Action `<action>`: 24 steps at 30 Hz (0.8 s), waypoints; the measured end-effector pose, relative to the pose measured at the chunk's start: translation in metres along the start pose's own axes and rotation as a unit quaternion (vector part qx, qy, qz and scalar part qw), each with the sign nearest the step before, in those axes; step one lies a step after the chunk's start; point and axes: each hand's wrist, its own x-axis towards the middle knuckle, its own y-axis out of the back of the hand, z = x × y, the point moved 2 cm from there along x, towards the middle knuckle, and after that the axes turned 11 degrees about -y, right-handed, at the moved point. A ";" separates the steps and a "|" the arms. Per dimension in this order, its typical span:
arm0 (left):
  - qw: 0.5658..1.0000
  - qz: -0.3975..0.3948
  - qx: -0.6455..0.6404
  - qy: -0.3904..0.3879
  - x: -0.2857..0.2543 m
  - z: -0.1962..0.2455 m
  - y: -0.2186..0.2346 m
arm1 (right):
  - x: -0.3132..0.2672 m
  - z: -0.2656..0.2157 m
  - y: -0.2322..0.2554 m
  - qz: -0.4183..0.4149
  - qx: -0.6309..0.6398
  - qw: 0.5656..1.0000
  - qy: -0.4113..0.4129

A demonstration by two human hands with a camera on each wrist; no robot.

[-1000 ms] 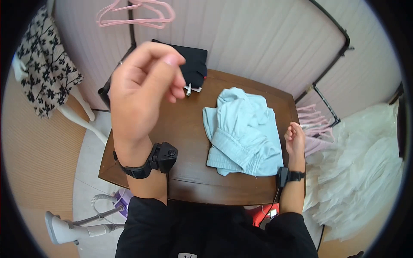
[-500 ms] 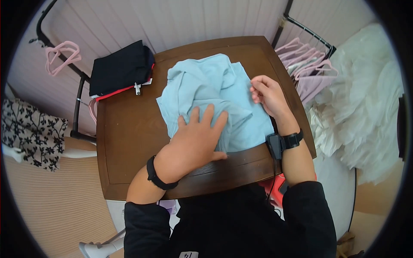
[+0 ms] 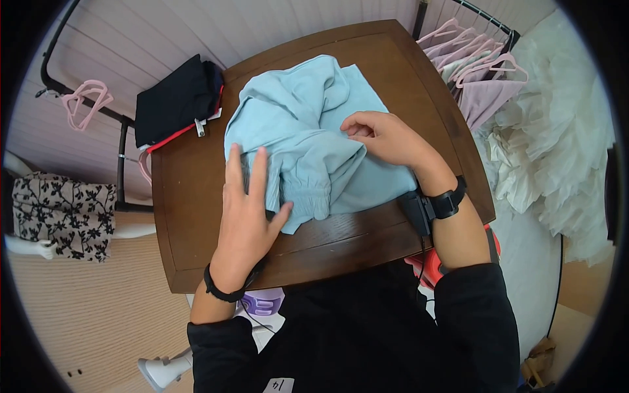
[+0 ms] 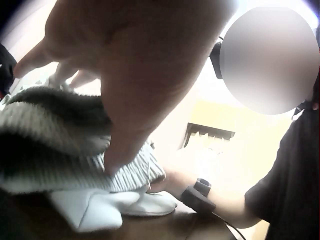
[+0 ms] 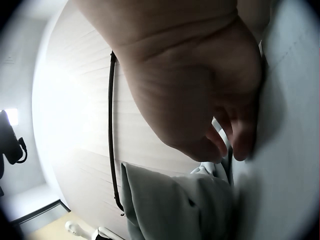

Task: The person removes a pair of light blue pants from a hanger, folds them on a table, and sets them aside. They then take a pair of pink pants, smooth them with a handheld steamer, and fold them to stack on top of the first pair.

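A rumpled light blue garment (image 3: 288, 124) with a gathered elastic band (image 3: 306, 200) lies on the brown table, partly folded over itself. My left hand (image 3: 242, 219) is at its left edge, fingers (image 3: 257, 173) straight and spread, thumb beside the band. In the left wrist view that thumb (image 4: 120, 155) overlaps the ribbed elastic. On the right part of the cloth is my right hand (image 3: 390, 139), its fingers loosely bent. The right wrist view shows those fingertips (image 5: 242, 150) pointing down right at the blue cloth (image 5: 285, 165), with a fold standing up beside them.
Folded dark clothes (image 3: 173, 101) with a red layer lie at the table's back left corner. Pink hangers (image 3: 87, 105) hang on a left rack, more (image 3: 472, 56) on a right rack. A white tulle dress (image 3: 544, 150) stands right; a steamer head (image 3: 164, 373) is below left.
My left hand came down from the air onto the garment, then shifted to its left edge. My right hand moved inward over the cloth. The garment's folds and band have shifted; the view has turned.
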 end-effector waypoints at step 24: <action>0.975 0.143 -0.133 -0.109 -0.007 0.024 -0.009 | -0.008 -0.014 -0.022 -0.075 -0.117 0.982 0.126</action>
